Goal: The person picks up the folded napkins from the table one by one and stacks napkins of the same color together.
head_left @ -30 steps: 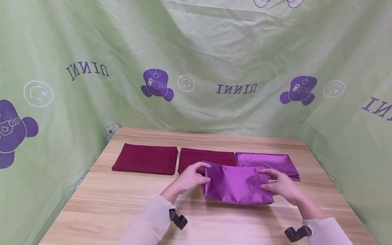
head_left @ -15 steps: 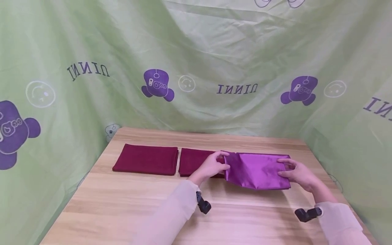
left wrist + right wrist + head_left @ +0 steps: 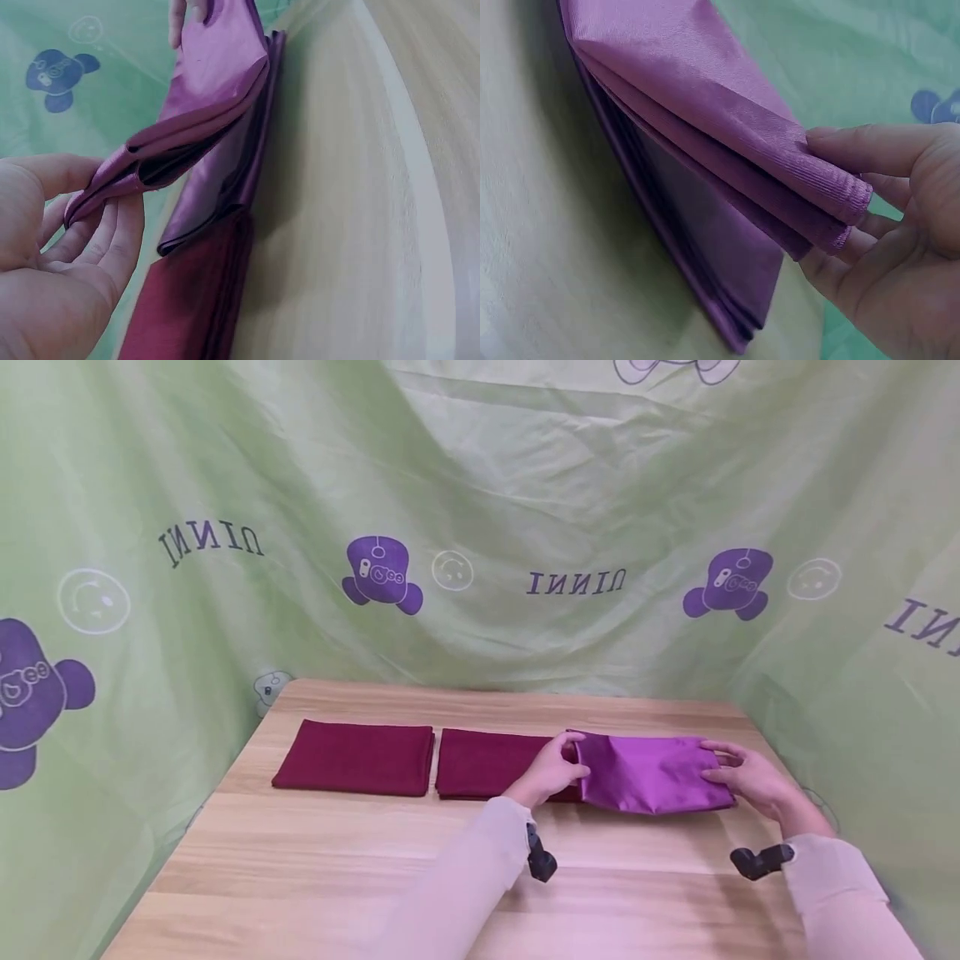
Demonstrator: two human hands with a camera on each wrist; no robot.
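A folded, shiny purple cloth (image 3: pixel 648 772) hangs between my two hands at the right of the table, sagging in the middle. My left hand (image 3: pixel 551 770) pinches its left end between thumb and fingers. The right hand (image 3: pixel 753 778) pinches the opposite end, where stacked hemmed layers show in the right wrist view. Directly beneath it lies another folded purple cloth (image 3: pixel 731 259), seen in both wrist views and covered in the head view. A folded dark red cloth (image 3: pixel 487 764) lies left of the purple pair, partly behind my left hand.
A second folded dark red cloth (image 3: pixel 356 758) lies at the far left of the row. The wooden table (image 3: pixel 337 877) extends toward me. A green curtain (image 3: pixel 480 635) with purple cartoon prints hangs behind the table and at both sides.
Both hands have carried the held purple cloth to the right and away from me, from in front of the row to over the other purple cloth. The red cloths stay in place.
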